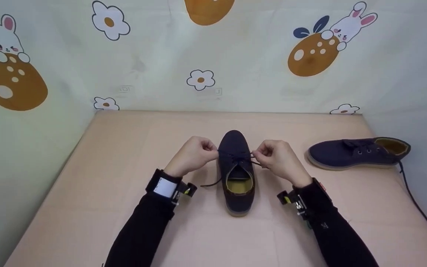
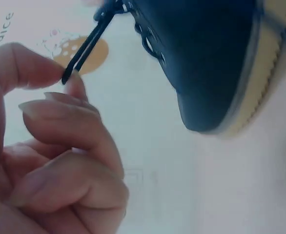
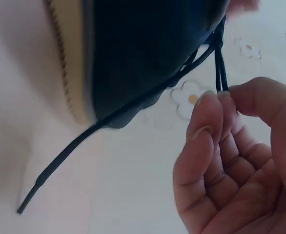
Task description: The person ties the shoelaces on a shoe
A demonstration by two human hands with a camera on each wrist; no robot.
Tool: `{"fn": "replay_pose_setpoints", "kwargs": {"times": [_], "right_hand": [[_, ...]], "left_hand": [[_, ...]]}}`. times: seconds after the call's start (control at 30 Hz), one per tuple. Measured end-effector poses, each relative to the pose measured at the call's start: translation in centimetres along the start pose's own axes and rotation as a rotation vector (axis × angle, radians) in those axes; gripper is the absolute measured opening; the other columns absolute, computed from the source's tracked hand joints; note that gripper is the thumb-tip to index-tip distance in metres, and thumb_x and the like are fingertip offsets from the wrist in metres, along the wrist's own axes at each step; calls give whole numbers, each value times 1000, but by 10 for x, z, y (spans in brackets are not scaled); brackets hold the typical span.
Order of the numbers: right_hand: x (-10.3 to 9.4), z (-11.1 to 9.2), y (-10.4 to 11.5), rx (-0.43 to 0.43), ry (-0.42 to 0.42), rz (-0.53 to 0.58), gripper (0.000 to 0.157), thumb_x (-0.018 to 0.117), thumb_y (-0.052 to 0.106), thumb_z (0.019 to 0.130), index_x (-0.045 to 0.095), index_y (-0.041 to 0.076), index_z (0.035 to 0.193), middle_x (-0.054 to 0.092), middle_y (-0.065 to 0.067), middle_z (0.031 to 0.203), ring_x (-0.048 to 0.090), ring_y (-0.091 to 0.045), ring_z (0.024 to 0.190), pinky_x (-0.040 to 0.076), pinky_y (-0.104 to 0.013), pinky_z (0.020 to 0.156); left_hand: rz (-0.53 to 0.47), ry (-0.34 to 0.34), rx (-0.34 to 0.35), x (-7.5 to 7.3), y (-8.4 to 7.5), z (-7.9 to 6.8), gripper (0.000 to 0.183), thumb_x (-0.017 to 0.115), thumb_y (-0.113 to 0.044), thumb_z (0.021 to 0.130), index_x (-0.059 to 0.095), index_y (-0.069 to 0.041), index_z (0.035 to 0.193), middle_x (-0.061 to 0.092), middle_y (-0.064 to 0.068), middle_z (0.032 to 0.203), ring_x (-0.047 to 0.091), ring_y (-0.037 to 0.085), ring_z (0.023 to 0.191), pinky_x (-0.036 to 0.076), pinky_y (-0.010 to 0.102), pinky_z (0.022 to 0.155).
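Observation:
A dark navy shoe (image 1: 234, 142) stands on the table between the two hands, its toe pointing away and its yellow-lined opening toward me. At its left side the left hand (image 1: 198, 155) pinches a doubled loop of shoelace (image 2: 88, 45) between thumb and forefinger. Opposite it, the right hand (image 1: 278, 157) pinches another lace loop (image 3: 221, 70) by its end. Both loops run to a knot (image 1: 238, 157) over the tongue. One loose lace end (image 1: 211, 184) trails on the left of the shoe; a second loose end (image 3: 67, 151) hangs across the shoe's side in the right wrist view.
To the right a matching navy shoe (image 1: 347, 154) rests on the table, toe to the left. From its heel a dark lace (image 1: 415, 200) runs toward the table's right edge. Patterned cloth walls (image 1: 161, 55) rise behind and beside the pinkish tabletop (image 1: 124, 222).

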State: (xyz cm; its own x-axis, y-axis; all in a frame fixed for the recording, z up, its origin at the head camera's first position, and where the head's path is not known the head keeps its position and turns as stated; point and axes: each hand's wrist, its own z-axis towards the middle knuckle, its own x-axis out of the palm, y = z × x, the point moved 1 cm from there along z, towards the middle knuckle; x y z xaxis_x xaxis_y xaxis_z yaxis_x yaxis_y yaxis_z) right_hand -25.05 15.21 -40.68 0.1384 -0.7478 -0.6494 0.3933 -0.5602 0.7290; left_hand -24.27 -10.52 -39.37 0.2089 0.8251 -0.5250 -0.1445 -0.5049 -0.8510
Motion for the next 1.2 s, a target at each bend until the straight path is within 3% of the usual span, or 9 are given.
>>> {"fn": "replay_pose_setpoints", "kwargs": {"times": [0.13, 0.27, 0.43, 0.6, 0.73, 0.83, 1.0, 1.2], "right_hand": [[2, 2, -8, 74, 84, 46, 14, 66, 12, 95, 67, 6, 82, 63, 1, 66, 64, -26, 59, 42, -22, 49], [5, 2, -4, 92, 104, 150, 14, 61, 13, 98, 63, 4, 88, 62, -4, 66, 63, -29, 61, 45, -25, 52], [6, 1, 3, 70, 111, 268, 16, 63, 17, 99, 59, 5, 88, 60, -9, 65, 61, -27, 59, 48, -28, 53], [1, 0, 9, 7, -12, 258, 16, 66, 15, 97, 62, 9, 83, 62, -11, 66, 62, -32, 58, 49, -27, 53], [-4, 0, 12, -37, -95, 248, 15, 67, 13, 96, 63, 8, 83, 63, -8, 65, 62, -28, 57, 49, -26, 54], [-6, 0, 8, -21, -125, 224, 16, 67, 11, 95, 62, 7, 80, 62, -6, 64, 63, -28, 56, 50, -27, 53], [-1, 2, -12, 107, -47, 144, 18, 65, 11, 95, 60, 8, 77, 63, -4, 61, 65, -37, 59, 44, -23, 47], [-3, 1, -14, 186, 98, 137, 22, 61, 18, 99, 60, 2, 84, 62, -4, 60, 65, -32, 59, 49, -25, 51]], "left_hand": [[29, 85, -43, 2, 2, -1, 13, 63, -16, 83, 63, -14, 70, 53, -6, 66, 44, 11, 58, 34, 26, 53], [29, 127, -20, 8, 3, 1, 22, 64, -25, 89, 63, -11, 71, 50, -7, 65, 43, 10, 56, 33, 26, 52], [46, 59, 59, 11, 3, 5, 33, 65, -32, 96, 70, -3, 81, 52, -7, 66, 46, 11, 60, 36, 27, 56], [125, -56, 133, 7, -2, 3, 29, 64, -25, 96, 70, -5, 76, 54, -6, 67, 46, 14, 62, 38, 30, 59], [179, -114, 138, 0, -7, 0, 27, 66, -17, 92, 66, -11, 66, 59, -7, 65, 48, 14, 59, 40, 30, 59], [235, -122, 113, -4, -7, -3, 29, 66, -14, 90, 61, -13, 61, 55, -7, 60, 48, 13, 56, 39, 29, 57], [315, -44, 61, -6, -4, -6, 31, 64, -13, 87, 55, -13, 58, 48, -7, 56, 45, 13, 53, 37, 28, 55], [283, 57, -12, -5, 5, -3, 28, 63, -20, 89, 64, -14, 62, 59, -6, 62, 47, 11, 54, 38, 27, 53]]}}
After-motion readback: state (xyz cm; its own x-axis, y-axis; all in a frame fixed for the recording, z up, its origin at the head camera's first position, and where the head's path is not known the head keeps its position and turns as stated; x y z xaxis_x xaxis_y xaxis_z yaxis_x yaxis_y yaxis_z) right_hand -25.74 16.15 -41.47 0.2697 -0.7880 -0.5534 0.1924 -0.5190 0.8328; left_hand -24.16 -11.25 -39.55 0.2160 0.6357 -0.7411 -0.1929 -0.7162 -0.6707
